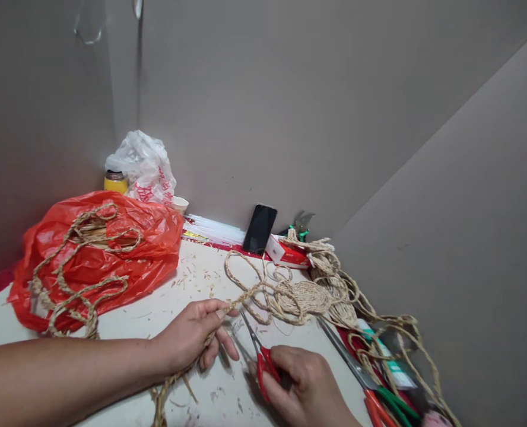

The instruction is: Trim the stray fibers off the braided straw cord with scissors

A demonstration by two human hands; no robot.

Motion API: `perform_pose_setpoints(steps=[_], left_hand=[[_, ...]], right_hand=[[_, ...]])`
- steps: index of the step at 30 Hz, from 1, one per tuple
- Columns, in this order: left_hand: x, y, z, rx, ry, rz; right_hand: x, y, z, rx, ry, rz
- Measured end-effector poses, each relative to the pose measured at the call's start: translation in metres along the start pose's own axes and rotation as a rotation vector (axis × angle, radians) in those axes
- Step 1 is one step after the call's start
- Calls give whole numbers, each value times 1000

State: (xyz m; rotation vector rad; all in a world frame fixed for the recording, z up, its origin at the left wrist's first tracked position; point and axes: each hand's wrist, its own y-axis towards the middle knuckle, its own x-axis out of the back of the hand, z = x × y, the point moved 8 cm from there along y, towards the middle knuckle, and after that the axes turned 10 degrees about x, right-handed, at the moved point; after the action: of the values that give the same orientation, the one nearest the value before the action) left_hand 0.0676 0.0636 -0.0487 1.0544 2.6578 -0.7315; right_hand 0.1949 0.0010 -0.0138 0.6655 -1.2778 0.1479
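My left hand (pixel 196 335) pinches a braided straw rope (pixel 248 293) between thumb and fingers. One end of this rope trails down under my wrist; the other runs up right to loose loops by a flat coil of braid (pixel 305 298). My right hand (pixel 303 382) holds small red-handled scissors (pixel 263 356), with fingers at the handle loops. The scissors' blades point up and left, close to the rope just right of my left fingertips. Whether the blades touch the rope I cannot tell.
At left a red plastic bag (pixel 156 237) bears straw and braided rope. A phone (pixel 259 228) leans on the wall near a white plastic bag (pixel 145 166), yellow jar (pixel 115 182) and paper cup (pixel 180 204). Large shears (pixel 356 367) and more rope coils line the right edge.
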Motion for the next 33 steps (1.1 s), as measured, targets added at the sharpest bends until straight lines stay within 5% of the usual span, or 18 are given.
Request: perform_pose_setpoints(steps=[17,33], left_hand=[[0,-6,-3,0,49,-29],[4,-7,-5,-26,62,-114]], right_hand=[[18,7,11,-22,-236,3],[10,1,2,-52,-239,46]])
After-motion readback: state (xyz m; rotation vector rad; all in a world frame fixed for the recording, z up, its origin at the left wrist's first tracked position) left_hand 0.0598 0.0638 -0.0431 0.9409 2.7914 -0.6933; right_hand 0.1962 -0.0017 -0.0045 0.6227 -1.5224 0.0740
